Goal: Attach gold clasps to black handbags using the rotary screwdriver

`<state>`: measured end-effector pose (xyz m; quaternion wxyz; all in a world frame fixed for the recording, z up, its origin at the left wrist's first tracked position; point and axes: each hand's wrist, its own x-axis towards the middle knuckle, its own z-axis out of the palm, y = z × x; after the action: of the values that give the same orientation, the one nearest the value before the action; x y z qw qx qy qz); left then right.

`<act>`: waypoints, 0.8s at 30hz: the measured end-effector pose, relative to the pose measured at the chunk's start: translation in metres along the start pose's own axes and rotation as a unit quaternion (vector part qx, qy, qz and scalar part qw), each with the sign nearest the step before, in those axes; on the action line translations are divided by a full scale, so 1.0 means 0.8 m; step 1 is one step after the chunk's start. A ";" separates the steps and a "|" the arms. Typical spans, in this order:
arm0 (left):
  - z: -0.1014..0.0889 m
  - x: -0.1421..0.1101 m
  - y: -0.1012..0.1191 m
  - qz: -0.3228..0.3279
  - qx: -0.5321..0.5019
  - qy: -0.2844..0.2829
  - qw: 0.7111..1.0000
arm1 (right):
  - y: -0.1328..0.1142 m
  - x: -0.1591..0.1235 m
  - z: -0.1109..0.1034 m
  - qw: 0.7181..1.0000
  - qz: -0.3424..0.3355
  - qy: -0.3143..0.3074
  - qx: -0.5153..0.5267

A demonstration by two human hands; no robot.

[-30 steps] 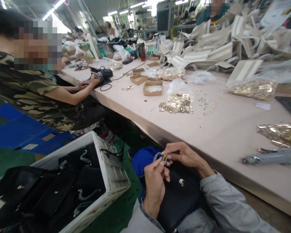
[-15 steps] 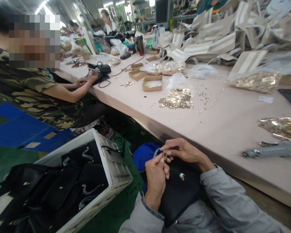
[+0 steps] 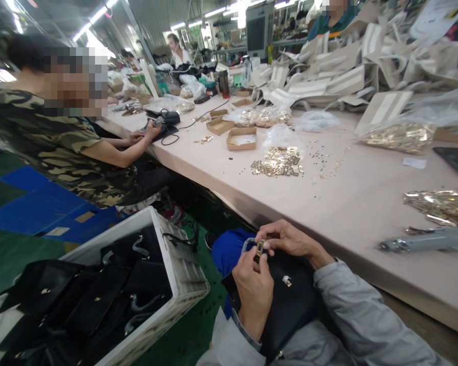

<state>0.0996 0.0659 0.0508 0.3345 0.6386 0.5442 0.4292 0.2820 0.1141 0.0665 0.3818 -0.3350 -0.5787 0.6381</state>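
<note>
Pinched between the fingertips of both hands is a small gold rectangular clasp plate (image 3: 260,247) with an opening in its middle. My left hand (image 3: 255,292) grips it from below and my right hand (image 3: 288,240) from the upper right; both are closed. Under them, a black bag (image 3: 292,312) lies across my lap. On its surface sits a small gold fitting (image 3: 287,281) with some white wrapping. A strip wrapped in clear plastic (image 3: 247,245) shows beside my fingers. My fingers hide parts of the plate's edges.
A white crate (image 3: 183,274) of black bags stands at my left. On the table (image 3: 221,178) are a pile of gold plates (image 3: 277,163), cardboard boxes (image 3: 241,140), bags of gold parts (image 3: 400,136) and a grey power screwdriver (image 3: 423,241). A co-worker (image 3: 61,137) sits at far left.
The clasp plate is tilted differently in my fingers, and my left fingers have shifted on it. The whole view has tipped slightly upward.
</note>
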 end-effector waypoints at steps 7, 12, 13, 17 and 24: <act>0.004 -0.002 -0.012 0.121 0.130 0.053 0.983 | 0.018 -0.005 0.026 0.988 -0.044 0.150 0.005; 0.008 -0.006 -0.013 0.125 0.125 0.061 0.982 | 0.022 -0.012 0.036 0.978 -0.083 0.184 -0.044; 0.009 -0.007 -0.013 0.124 0.121 0.062 0.983 | 0.021 -0.013 0.037 0.977 -0.091 0.186 -0.053; 0.011 -0.008 -0.017 0.128 0.118 0.064 0.983 | 0.021 -0.013 0.037 0.973 -0.105 0.189 -0.081; 0.011 -0.006 -0.021 0.169 0.143 0.062 0.973 | 0.023 -0.014 0.032 0.982 -0.070 0.172 -0.039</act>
<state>0.1002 0.0649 0.0313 0.1276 0.7346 0.5040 0.4359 0.2632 0.0916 0.0507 0.5056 -0.4132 -0.5510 0.5197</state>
